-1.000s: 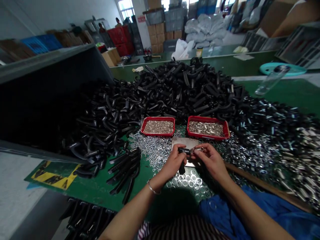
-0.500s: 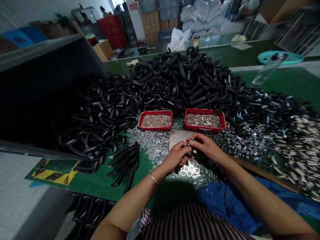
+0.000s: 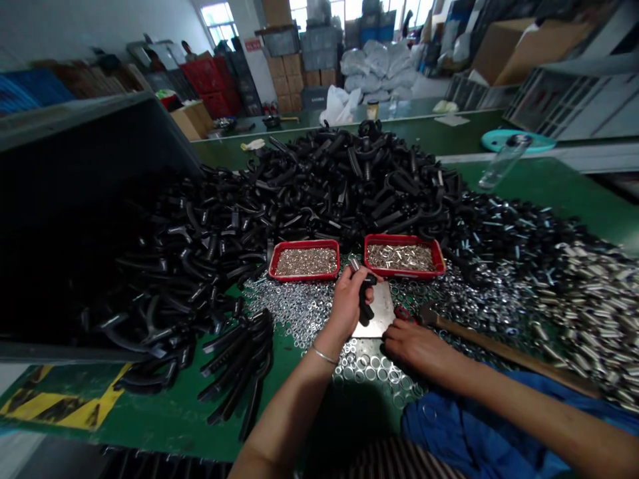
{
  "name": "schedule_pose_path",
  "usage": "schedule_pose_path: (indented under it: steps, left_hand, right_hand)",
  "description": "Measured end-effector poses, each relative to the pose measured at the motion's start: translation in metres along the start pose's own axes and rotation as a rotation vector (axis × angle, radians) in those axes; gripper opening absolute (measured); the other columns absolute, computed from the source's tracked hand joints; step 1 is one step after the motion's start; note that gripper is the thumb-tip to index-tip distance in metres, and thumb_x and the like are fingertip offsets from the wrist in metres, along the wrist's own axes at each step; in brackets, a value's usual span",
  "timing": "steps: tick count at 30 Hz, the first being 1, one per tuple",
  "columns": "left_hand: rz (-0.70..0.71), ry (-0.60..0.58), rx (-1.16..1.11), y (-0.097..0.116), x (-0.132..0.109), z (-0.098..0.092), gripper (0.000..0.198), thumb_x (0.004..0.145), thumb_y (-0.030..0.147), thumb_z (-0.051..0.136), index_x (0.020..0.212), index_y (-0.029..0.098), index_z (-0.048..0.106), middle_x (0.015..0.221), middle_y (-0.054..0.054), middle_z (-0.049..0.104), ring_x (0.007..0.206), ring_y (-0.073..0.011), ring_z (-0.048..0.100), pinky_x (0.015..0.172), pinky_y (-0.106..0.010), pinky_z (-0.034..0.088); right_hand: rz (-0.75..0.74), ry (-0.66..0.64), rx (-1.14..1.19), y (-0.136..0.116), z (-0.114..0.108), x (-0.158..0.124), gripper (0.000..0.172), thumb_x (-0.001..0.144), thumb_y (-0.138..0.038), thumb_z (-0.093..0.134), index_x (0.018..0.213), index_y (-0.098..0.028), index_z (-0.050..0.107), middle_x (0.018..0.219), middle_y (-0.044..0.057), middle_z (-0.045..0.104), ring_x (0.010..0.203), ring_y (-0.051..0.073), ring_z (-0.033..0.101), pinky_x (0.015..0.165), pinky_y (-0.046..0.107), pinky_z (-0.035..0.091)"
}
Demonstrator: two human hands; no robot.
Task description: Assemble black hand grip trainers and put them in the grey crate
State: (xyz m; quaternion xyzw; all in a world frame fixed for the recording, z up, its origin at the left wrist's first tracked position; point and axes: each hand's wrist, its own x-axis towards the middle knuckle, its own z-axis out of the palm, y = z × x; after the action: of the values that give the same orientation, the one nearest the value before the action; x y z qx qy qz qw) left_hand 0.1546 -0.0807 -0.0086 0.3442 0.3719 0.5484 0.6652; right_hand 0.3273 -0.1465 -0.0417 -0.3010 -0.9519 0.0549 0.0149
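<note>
My left hand grips a black coated bent bolt upright, its threaded metal end sticking out above my fingers. My right hand rests apart from it on the green bench, fingers loosely together and holding nothing I can see. Just beyond those fingers lie a small red object and the steel head of a wooden-handled hammer. Between my hands lies a flat metal plate, partly covered by the bolt and my left hand.
Two red trays of small metal parts sit ahead, beside a huge heap of black bolts. Loose washers and metal sleeves cover the bench. A dark bin stands at left.
My hands have come apart: the right hand no longer meets the bolt and has dropped lower right beside the hammer. The left hand now stands the bolt upright. The view has tilted slightly.
</note>
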Motion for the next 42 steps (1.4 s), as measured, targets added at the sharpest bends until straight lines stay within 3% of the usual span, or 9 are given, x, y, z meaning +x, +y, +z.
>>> schedule_pose_path:
  steps: [9,12,18,23,26,29,35,39,42]
  left_hand:
    - [0.004,0.071,0.074,-0.035,0.01,-0.016,0.037,0.087,0.055,0.061,0.089,0.018,0.059,0.084,-0.002,0.069,0.06,-0.008,0.055,0.058,-0.02,0.042]
    - [0.032,0.06,0.13,-0.031,0.009,-0.022,0.037,0.091,0.054,0.056,0.091,0.018,0.061,0.09,-0.004,0.07,0.074,-0.0128,0.062,0.068,-0.023,0.047]
    - [0.226,0.059,0.457,-0.022,0.003,-0.021,0.032,0.098,0.047,0.048,0.099,0.02,0.064,0.101,-0.005,0.069,0.097,-0.0182,0.063,0.091,-0.03,0.044]
    - [0.293,0.085,0.559,-0.027,-0.002,-0.019,0.027,0.1,0.043,0.045,0.099,0.021,0.06,0.098,-0.005,0.066,0.094,-0.0185,0.06,0.089,-0.031,0.043]
    - [0.331,0.103,0.607,-0.029,-0.004,-0.018,0.024,0.099,0.042,0.047,0.095,0.022,0.058,0.095,-0.004,0.064,0.091,-0.0188,0.058,0.087,-0.03,0.041]
    - [0.32,0.142,0.61,-0.029,-0.005,-0.016,0.023,0.098,0.043,0.049,0.09,0.023,0.056,0.09,-0.004,0.061,0.087,-0.0191,0.056,0.085,-0.03,0.04]
    - [0.229,0.072,0.577,-0.018,-0.006,-0.013,0.023,0.099,0.042,0.047,0.1,0.023,0.06,0.097,-0.005,0.066,0.092,-0.0195,0.06,0.088,-0.03,0.042]
    - [0.204,0.049,0.515,-0.012,0.0,-0.018,0.024,0.096,0.043,0.052,0.097,0.022,0.064,0.096,-0.005,0.068,0.094,-0.0193,0.062,0.088,-0.029,0.044]
    - [0.145,0.09,0.448,-0.01,0.005,-0.024,0.028,0.093,0.046,0.055,0.096,0.021,0.064,0.094,-0.004,0.068,0.088,-0.0186,0.063,0.08,-0.028,0.048]
  right_hand:
    - [0.042,-0.085,0.044,-0.004,-0.002,0.005,0.011,0.09,-0.012,0.06,0.081,-0.016,0.063,0.089,0.009,0.065,0.088,0.023,0.056,0.07,0.033,0.046]
    - [0.151,-0.014,0.406,0.002,-0.019,0.008,0.007,0.093,-0.018,0.059,0.087,-0.017,0.063,0.094,0.008,0.066,0.089,0.021,0.059,0.077,0.033,0.049]
    - [0.664,0.541,1.182,0.03,-0.035,0.036,0.029,0.087,-0.042,0.068,0.108,-0.023,0.063,0.101,0.004,0.069,0.086,0.018,0.066,0.081,0.035,0.054]
    - [0.699,0.56,1.685,0.028,-0.017,0.057,0.032,0.083,-0.046,0.074,0.094,-0.018,0.065,0.076,0.0,0.066,0.066,0.012,0.063,0.065,0.027,0.055]
    - [0.723,0.548,1.85,0.019,-0.015,0.058,0.033,0.08,-0.046,0.077,0.09,-0.016,0.065,0.078,0.002,0.067,0.066,0.011,0.062,0.064,0.025,0.055]
    - [0.708,0.573,1.687,0.014,-0.017,0.053,0.03,0.082,-0.043,0.076,0.093,-0.018,0.064,0.08,0.001,0.068,0.067,0.013,0.064,0.068,0.029,0.057]
    - [0.384,0.747,0.615,0.026,-0.017,0.045,0.017,0.092,-0.032,0.064,0.107,-0.022,0.068,0.103,0.009,0.069,0.097,0.023,0.066,0.088,0.042,0.055]
    - [0.279,0.711,0.405,0.03,-0.015,0.052,0.029,0.098,-0.029,0.056,0.125,-0.022,0.064,0.1,0.01,0.066,0.094,0.022,0.063,0.084,0.04,0.056]
    - [0.279,0.559,0.398,0.024,-0.016,0.046,0.044,0.1,-0.029,0.051,0.144,-0.026,0.049,0.11,0.01,0.064,0.102,0.022,0.061,0.089,0.041,0.055]
